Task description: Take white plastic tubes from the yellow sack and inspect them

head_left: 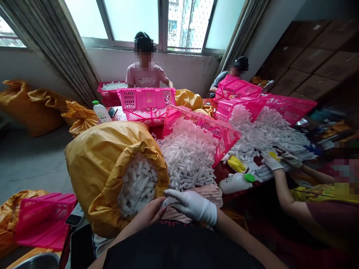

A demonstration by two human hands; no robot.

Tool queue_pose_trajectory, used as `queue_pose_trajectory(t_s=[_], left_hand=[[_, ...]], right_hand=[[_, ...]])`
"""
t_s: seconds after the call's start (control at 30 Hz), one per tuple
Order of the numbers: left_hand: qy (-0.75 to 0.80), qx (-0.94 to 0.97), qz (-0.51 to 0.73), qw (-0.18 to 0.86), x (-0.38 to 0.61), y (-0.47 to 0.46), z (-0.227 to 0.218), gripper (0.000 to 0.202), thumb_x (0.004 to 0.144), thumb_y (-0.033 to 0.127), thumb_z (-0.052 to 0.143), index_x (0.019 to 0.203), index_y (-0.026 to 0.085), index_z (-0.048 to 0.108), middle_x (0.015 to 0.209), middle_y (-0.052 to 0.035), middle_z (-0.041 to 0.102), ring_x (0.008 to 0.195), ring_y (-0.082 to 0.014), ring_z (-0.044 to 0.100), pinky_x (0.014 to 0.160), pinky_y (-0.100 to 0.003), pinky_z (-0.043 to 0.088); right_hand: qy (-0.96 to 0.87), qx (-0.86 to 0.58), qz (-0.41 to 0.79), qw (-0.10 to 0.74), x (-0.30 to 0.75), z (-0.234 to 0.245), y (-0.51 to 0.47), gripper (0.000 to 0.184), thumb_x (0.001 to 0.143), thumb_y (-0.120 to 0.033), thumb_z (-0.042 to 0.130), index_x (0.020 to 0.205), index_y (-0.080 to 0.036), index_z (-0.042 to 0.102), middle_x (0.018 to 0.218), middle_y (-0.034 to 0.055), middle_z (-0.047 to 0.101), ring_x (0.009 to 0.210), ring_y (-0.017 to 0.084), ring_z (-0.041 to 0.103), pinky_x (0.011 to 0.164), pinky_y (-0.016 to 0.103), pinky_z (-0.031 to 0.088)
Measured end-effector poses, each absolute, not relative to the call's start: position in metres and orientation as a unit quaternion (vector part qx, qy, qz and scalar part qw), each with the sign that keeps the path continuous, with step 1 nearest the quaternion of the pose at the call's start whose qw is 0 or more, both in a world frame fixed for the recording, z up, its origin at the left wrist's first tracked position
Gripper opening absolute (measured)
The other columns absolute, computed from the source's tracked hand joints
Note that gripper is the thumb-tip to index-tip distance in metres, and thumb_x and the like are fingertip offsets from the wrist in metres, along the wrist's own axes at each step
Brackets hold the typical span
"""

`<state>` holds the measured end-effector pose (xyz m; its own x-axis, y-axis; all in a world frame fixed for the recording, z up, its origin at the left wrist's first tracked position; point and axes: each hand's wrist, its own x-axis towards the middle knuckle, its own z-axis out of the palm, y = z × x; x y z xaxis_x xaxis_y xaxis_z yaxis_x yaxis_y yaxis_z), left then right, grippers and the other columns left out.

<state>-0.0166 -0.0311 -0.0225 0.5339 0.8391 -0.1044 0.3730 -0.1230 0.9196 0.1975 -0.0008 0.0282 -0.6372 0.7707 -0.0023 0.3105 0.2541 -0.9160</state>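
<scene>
My left hand, bare, is closed with its fingertips meeting the other hand low in front of my body. My right hand wears a white glove, and its fingers bend toward the left fingertips. Something small and whitish seems pinched between them, but glove and fingers hide its kind. Just left of the hands, a yellow sack lies with its mouth toward me, full of short white plastic pieces. Behind the hands, a heap of similar pieces spills from a tipped pink basket. A pinkish striped cloth lies under the right hand.
A white bottle with green cap lies beside a dish of yellow pieces. At right, a co-worker's gloved hands work near another white heap. Two people sit across, behind pink baskets. A phone is at left.
</scene>
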Motion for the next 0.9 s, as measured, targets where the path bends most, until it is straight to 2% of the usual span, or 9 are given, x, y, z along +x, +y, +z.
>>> queue_pose_trajectory(t_s=[0.07, 0.2, 0.33, 0.43, 0.5, 0.63, 0.73, 0.8, 0.9], left_hand=[[0.415, 0.698, 0.241, 0.532, -0.017, -0.031, -0.02, 0.04, 0.088, 0.046, 0.035, 0.105, 0.016, 0.056, 0.092, -0.0068, 0.063, 0.084, -0.0198, 0.056, 0.077, -0.026, 0.043], [0.395, 0.656, 0.263, 0.587, -0.015, -0.032, -0.013, 0.041, 0.088, 0.047, 0.036, 0.108, 0.016, 0.055, 0.09, -0.0043, 0.061, 0.082, -0.0186, 0.054, 0.074, -0.024, 0.042], [0.379, 0.597, 0.282, 0.648, -0.011, -0.036, -0.011, 0.044, 0.085, 0.052, 0.041, 0.103, 0.015, 0.056, 0.078, -0.0025, 0.057, 0.072, -0.0157, 0.049, 0.067, -0.023, 0.04], [0.404, 0.487, 0.333, 0.7, -0.007, -0.041, -0.01, 0.043, 0.082, 0.056, 0.044, 0.092, 0.016, 0.056, 0.068, 0.0, 0.052, 0.064, -0.0132, 0.045, 0.061, -0.022, 0.039], [0.407, 0.441, 0.341, 0.724, -0.005, -0.044, -0.009, 0.044, 0.08, 0.058, 0.044, 0.086, 0.016, 0.055, 0.062, 0.0011, 0.049, 0.057, -0.0117, 0.043, 0.056, -0.022, 0.038], [0.398, 0.462, 0.358, 0.707, -0.005, -0.042, -0.01, 0.054, 0.074, 0.062, 0.052, 0.099, 0.015, 0.056, 0.068, -0.0001, 0.054, 0.059, -0.0121, 0.047, 0.062, -0.025, 0.043], [0.453, 0.535, 0.353, 0.62, -0.008, -0.041, -0.014, 0.054, 0.065, 0.057, 0.065, 0.1, 0.016, 0.057, 0.082, -0.0034, 0.059, 0.076, -0.0168, 0.052, 0.07, -0.025, 0.042], [0.463, 0.529, 0.325, 0.633, -0.008, -0.043, -0.017, 0.045, 0.07, 0.057, 0.06, 0.088, 0.016, 0.058, 0.072, -0.0013, 0.056, 0.067, -0.0139, 0.049, 0.061, -0.023, 0.04], [0.382, 0.428, 0.313, 0.757, -0.004, -0.048, -0.022, 0.052, 0.071, 0.065, 0.05, 0.078, 0.015, 0.055, 0.05, 0.0049, 0.042, 0.044, -0.0073, 0.033, 0.044, -0.021, 0.026]], right_hand=[[-0.728, -0.362, 0.517, 0.268, 0.195, 0.025, -0.001, 0.036, 0.085, -0.033, 0.052, 0.119, -0.023, 0.053, 0.092, 0.0037, 0.064, 0.081, 0.015, 0.06, 0.073, 0.026, 0.045], [-0.514, -0.356, 0.655, 0.424, 0.174, 0.02, 0.005, 0.031, 0.084, -0.039, 0.053, 0.108, -0.021, 0.045, 0.059, -0.0053, 0.054, 0.052, 0.009, 0.051, 0.053, 0.022, 0.042], [-0.408, -0.362, 0.656, 0.521, 0.144, 0.014, 0.004, 0.028, 0.077, -0.04, 0.062, 0.088, -0.023, 0.043, 0.062, -0.0056, 0.052, 0.054, 0.01, 0.052, 0.053, 0.022, 0.042], [-0.49, -0.363, 0.599, 0.519, 0.133, 0.008, -0.008, 0.021, 0.081, -0.039, 0.057, 0.075, -0.02, 0.051, 0.074, -0.0001, 0.054, 0.069, 0.011, 0.053, 0.067, 0.025, 0.045], [-0.542, -0.346, 0.592, 0.486, 0.132, 0.004, -0.015, 0.026, 0.085, -0.04, 0.051, 0.073, -0.018, 0.055, 0.079, 0.003, 0.056, 0.076, 0.013, 0.053, 0.074, 0.027, 0.044], [-0.496, -0.37, 0.614, 0.491, 0.135, 0.0, -0.019, 0.031, 0.081, -0.048, 0.054, 0.078, -0.018, 0.062, 0.086, 0.0056, 0.062, 0.085, 0.017, 0.056, 0.082, 0.03, 0.044], [-0.421, -0.415, 0.631, 0.502, 0.135, -0.004, -0.019, 0.035, 0.076, -0.053, 0.058, 0.076, -0.018, 0.063, 0.076, 0.0041, 0.064, 0.073, 0.015, 0.056, 0.073, 0.029, 0.046], [-0.391, -0.41, 0.654, 0.501, 0.134, -0.009, -0.021, 0.036, 0.075, -0.054, 0.059, 0.078, -0.018, 0.063, 0.071, 0.0031, 0.063, 0.061, 0.013, 0.053, 0.061, 0.026, 0.045], [-0.362, -0.365, 0.693, 0.505, 0.134, -0.017, -0.028, 0.037, 0.077, -0.056, 0.055, 0.081, -0.019, 0.063, 0.073, 0.0028, 0.063, 0.049, 0.009, 0.048, 0.048, 0.024, 0.041]])
